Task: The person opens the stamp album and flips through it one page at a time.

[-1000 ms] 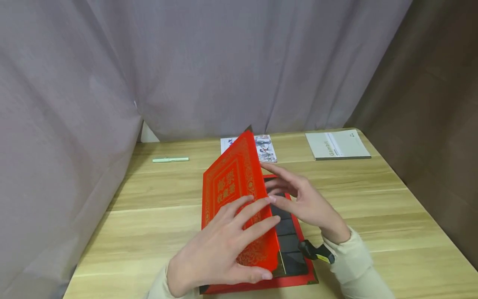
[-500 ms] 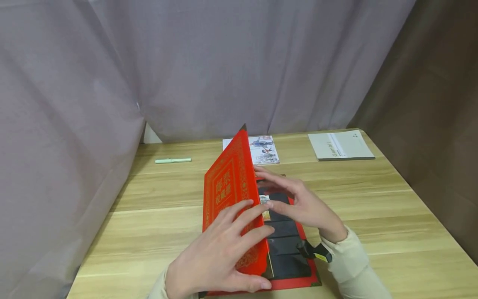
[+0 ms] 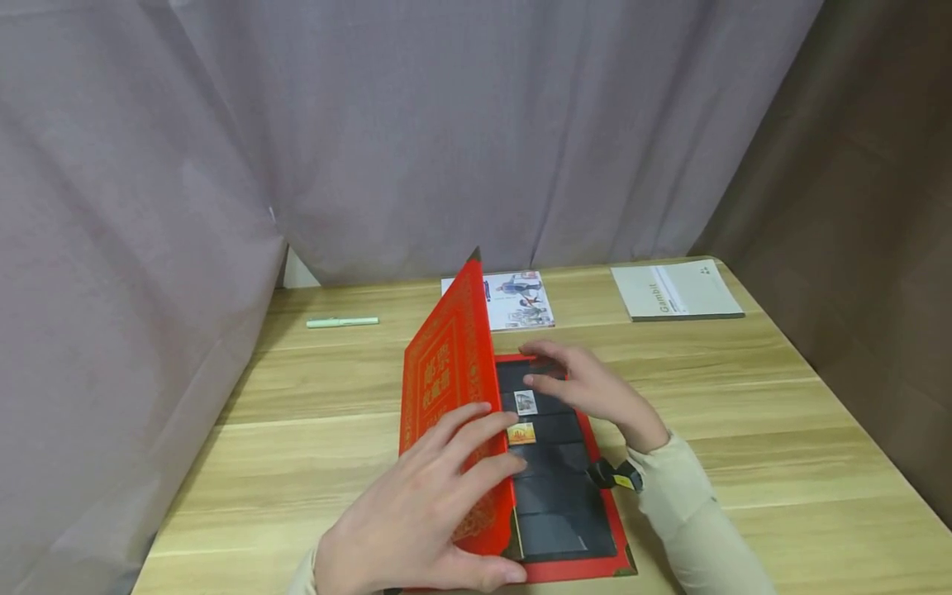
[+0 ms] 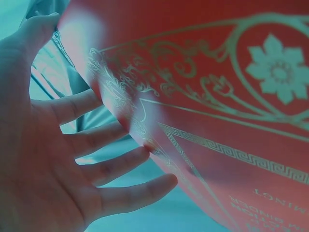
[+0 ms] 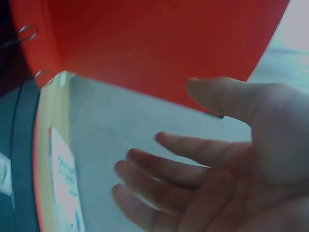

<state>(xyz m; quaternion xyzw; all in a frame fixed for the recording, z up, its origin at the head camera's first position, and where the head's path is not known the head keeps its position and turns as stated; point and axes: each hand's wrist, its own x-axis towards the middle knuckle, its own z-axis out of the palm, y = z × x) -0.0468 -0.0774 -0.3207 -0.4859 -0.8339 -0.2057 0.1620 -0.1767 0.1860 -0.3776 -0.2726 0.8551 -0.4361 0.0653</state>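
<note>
A red stamp album (image 3: 439,347) with gold Chinese lettering lies partly opened on the table, its front cover tilted steeply up. My left hand (image 3: 416,504) is at the outer face of that cover, fingers spread and nearly straight; the left wrist view has several fingertips at the cover's edge. Over the upper part of the black pocket page (image 3: 554,496) hovers my right hand (image 3: 595,392), relaxed and holding nothing. A pale stamp (image 3: 525,402) and an orange stamp (image 3: 522,433) show on the page. Metal binder rings (image 5: 28,33) appear inside the red cover (image 5: 159,43).
A pale green pen (image 3: 342,322) lies at the back left of the wooden table (image 3: 297,463). Behind the album is an illustrated booklet or card (image 3: 524,302), partly covered. A grey "Gambit" notebook (image 3: 677,289) lies at the back right. Curtains (image 3: 446,124) hang beyond the table.
The cover has swung further left, uncovering more black page and two stamps. My right hand has come away from the cover's edge toward the page. My left hand shifted slightly left with the cover.
</note>
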